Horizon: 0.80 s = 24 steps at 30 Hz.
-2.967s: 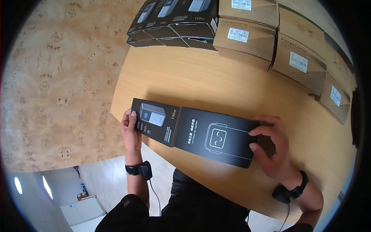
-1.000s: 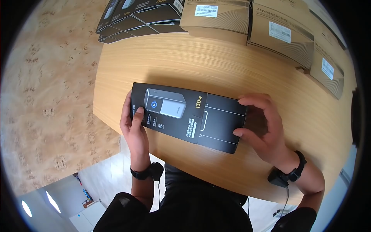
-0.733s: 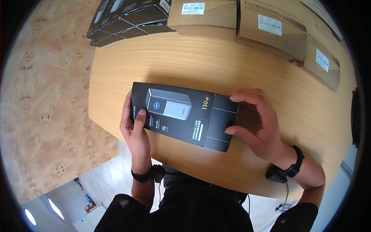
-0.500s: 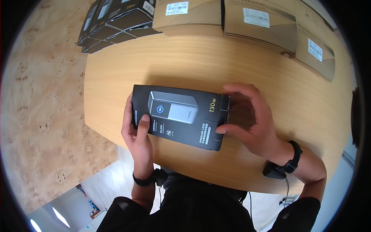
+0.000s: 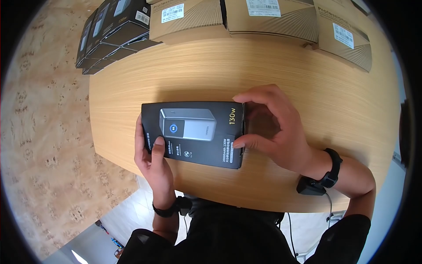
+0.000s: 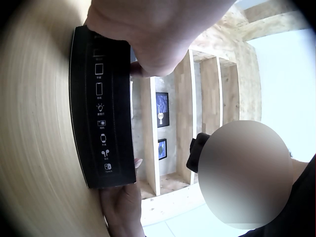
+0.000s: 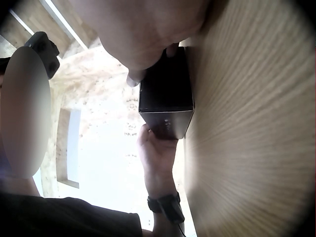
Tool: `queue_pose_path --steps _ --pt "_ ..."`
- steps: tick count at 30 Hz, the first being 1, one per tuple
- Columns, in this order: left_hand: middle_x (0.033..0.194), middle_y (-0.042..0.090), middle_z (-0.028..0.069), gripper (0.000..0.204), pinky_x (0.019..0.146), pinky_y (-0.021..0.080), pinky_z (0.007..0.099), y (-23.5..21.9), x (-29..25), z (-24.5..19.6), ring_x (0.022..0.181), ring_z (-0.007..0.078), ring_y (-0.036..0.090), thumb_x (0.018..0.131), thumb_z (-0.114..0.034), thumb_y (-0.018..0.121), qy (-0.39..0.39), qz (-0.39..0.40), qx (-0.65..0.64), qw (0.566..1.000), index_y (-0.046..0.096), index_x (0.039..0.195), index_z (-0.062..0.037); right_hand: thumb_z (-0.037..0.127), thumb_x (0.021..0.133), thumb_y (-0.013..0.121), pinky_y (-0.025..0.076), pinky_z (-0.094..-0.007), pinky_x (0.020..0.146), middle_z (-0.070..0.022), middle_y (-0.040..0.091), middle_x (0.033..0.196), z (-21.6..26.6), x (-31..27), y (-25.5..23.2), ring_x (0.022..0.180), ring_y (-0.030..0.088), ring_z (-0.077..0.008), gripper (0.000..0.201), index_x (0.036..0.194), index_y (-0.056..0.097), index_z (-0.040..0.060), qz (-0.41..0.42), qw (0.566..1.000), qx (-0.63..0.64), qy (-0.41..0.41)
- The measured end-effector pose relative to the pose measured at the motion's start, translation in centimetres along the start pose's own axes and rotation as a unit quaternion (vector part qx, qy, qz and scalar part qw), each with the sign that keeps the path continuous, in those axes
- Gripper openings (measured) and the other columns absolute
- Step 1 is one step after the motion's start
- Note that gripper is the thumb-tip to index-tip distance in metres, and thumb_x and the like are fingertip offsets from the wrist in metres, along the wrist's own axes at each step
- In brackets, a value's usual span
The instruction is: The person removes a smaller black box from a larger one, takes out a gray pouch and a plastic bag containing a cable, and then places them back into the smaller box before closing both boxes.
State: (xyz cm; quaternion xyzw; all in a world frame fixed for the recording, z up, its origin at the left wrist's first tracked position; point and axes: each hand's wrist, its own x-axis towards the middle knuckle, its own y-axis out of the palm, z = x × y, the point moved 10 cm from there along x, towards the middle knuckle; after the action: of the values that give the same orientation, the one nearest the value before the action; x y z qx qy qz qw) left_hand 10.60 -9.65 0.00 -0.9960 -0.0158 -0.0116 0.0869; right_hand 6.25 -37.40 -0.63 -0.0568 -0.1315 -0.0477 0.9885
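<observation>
Two hands, left (image 5: 154,165) and right (image 5: 281,132), grasp opposite ends of a black box (image 5: 193,132) marked 130W, lying on the bench (image 5: 193,75); beyond it, at the far edge, stand stacked black boxes (image 5: 115,33) beside brown cartons (image 5: 272,22).

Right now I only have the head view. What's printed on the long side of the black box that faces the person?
Observer: Left wrist view: that side of the black box carries a row of pale icons, among them a phone, a watch and earbuds.
Operator: And the end by the right hand?
Observer: Right wrist view: the end face is dark, no print I can make out. Too dark to say whether it's shut.
</observation>
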Motion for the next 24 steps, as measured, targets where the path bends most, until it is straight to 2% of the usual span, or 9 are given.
queue_pose_path --steps 9,14,18,21,24 --pt "0.147 0.059 0.0161 0.060 0.114 0.044 0.0354 0.0 0.2 -0.3 0.132 0.0222 0.058 0.100 -0.003 0.059 0.005 0.000 0.010 1.000 0.043 0.157 0.0057 0.022 0.069 0.098 0.061 -0.0328 0.084 -0.0099 0.066 0.116 -0.7 0.1 0.1 0.101 0.067 -0.0228 0.065 0.125 0.070 0.0060 -0.006 0.997 0.067 0.037" --pt "0.145 0.061 0.0169 0.055 0.115 0.042 0.0363 -1.0 0.8 0.3 0.130 0.0230 0.059 0.100 -0.004 0.058 0.016 -0.023 0.013 1.000 0.048 0.153 0.0077 0.015 0.073 0.096 0.062 -0.0337 0.087 -0.0098 0.066 0.116 -0.5 0.2 0.5 0.102 0.068 -0.0228 0.058 0.125 0.070 0.0052 0.030 0.997 0.061 0.041" --pt "0.133 0.069 0.0159 0.044 0.105 0.050 0.0314 -2.8 3.4 0.9 0.118 0.0195 0.066 0.102 -0.001 0.054 0.022 -0.028 -0.007 0.999 0.057 0.144 0.0107 0.006 0.078 0.090 0.063 -0.0342 0.088 -0.0112 0.067 0.117 -0.7 -0.2 2.0 0.101 0.072 -0.0240 0.052 0.126 0.070 0.0047 0.083 0.992 0.075 0.053" --pt "0.130 0.071 0.0160 0.042 0.103 0.051 0.0302 -2.4 3.9 1.0 0.115 0.0182 0.068 0.102 -0.001 0.055 0.018 -0.011 -0.028 0.999 0.059 0.142 0.0114 0.002 0.079 0.088 0.064 -0.0338 0.088 -0.0124 0.068 0.117 -0.8 -0.3 2.4 0.099 0.074 -0.0245 0.050 0.126 0.070 0.0046 0.101 0.991 0.070 0.058" --pt "0.126 0.072 0.0152 0.039 0.099 0.053 0.0285 -2.4 3.7 1.1 0.111 0.0165 0.069 0.105 -0.004 0.056 0.018 -0.029 -0.021 0.999 0.060 0.141 0.0106 0.001 0.079 0.087 0.064 -0.0332 0.086 -0.0130 0.069 0.115 -1.0 -0.4 2.4 0.098 0.074 -0.0246 0.049 0.125 0.070 0.0044 0.097 0.991 0.074 0.062"
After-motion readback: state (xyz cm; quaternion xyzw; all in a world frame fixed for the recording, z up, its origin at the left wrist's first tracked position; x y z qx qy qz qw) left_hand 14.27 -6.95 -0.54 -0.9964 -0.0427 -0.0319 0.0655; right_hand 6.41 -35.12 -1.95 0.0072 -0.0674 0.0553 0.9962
